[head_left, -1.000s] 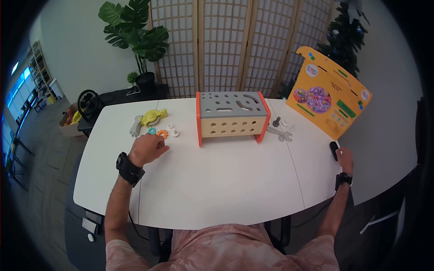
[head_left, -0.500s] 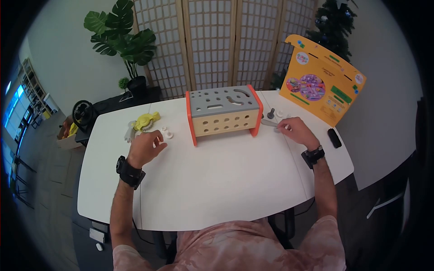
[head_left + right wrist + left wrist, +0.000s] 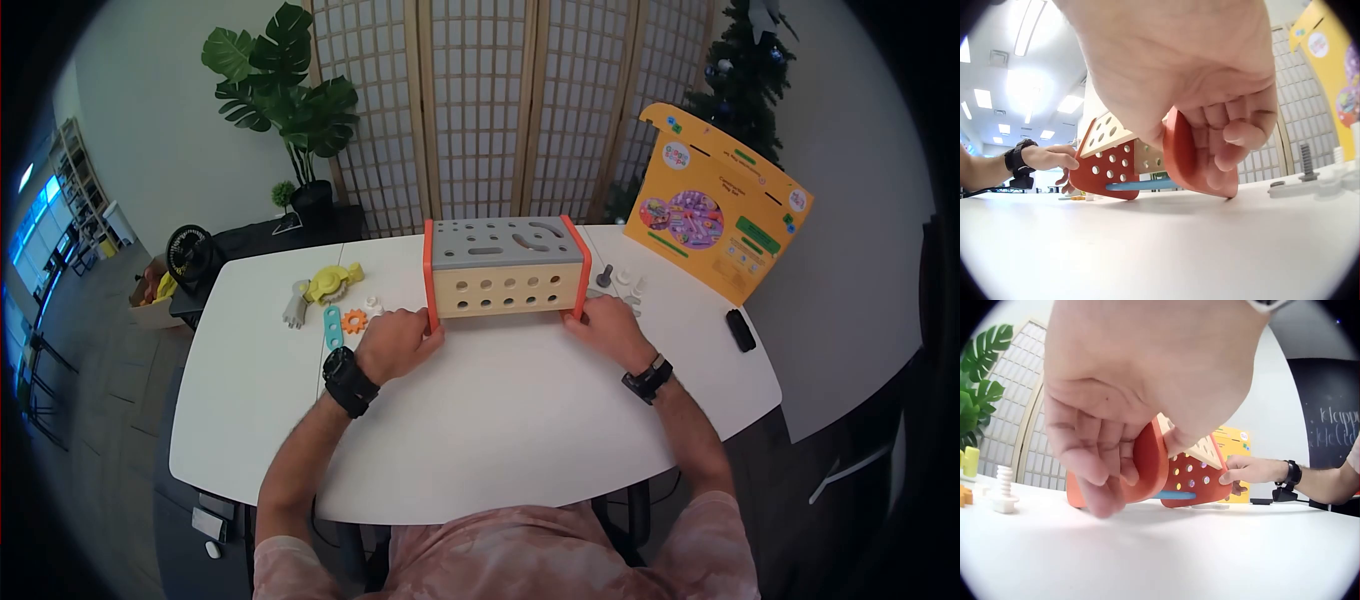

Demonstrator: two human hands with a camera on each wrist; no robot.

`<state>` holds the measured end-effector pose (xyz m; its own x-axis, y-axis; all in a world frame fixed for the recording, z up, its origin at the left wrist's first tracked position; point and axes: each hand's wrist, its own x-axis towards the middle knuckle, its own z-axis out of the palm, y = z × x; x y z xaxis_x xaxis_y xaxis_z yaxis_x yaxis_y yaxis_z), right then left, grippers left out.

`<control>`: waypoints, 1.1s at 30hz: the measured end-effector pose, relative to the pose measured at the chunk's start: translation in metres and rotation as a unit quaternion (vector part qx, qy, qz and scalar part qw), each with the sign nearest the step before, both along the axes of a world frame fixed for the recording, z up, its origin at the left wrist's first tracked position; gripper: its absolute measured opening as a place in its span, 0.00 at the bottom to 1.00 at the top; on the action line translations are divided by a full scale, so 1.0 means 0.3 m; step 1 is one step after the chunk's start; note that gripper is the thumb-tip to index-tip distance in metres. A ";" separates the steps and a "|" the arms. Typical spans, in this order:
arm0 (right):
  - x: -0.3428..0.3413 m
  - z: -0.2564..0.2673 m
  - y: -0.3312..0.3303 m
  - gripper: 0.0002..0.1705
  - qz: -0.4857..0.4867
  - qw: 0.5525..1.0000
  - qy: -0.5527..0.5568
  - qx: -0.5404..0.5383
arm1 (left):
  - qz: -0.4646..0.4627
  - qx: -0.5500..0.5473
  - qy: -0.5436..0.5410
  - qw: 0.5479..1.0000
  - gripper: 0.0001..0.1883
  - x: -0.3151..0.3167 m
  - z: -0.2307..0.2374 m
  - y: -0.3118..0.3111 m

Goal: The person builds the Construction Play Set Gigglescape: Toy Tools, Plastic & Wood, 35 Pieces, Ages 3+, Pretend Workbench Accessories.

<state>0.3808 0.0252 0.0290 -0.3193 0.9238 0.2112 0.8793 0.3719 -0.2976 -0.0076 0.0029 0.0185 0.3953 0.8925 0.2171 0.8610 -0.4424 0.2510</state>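
Head view: the toy workbench (image 3: 507, 288) stands on the far half of the white table (image 3: 480, 420). Left wrist view: the left hand (image 3: 1138, 375) pinches a red end panel (image 3: 1152, 464). Right wrist view: the right hand (image 3: 1191, 75) pinches the opposite panel (image 3: 1180, 150).

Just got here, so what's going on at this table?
Someone's left hand and right hand each grip a red end panel of what looks like a toy workbench, which appears to rest on the white table. Beside it are a teal strip and an orange gear on the left, a grey bolt on the right.
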 end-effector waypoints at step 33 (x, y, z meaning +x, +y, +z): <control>0.024 0.194 0.247 0.33 -0.071 0.995 0.019 0.068 | 0.121 -0.130 -0.155 0.972 0.35 0.138 0.277 0.242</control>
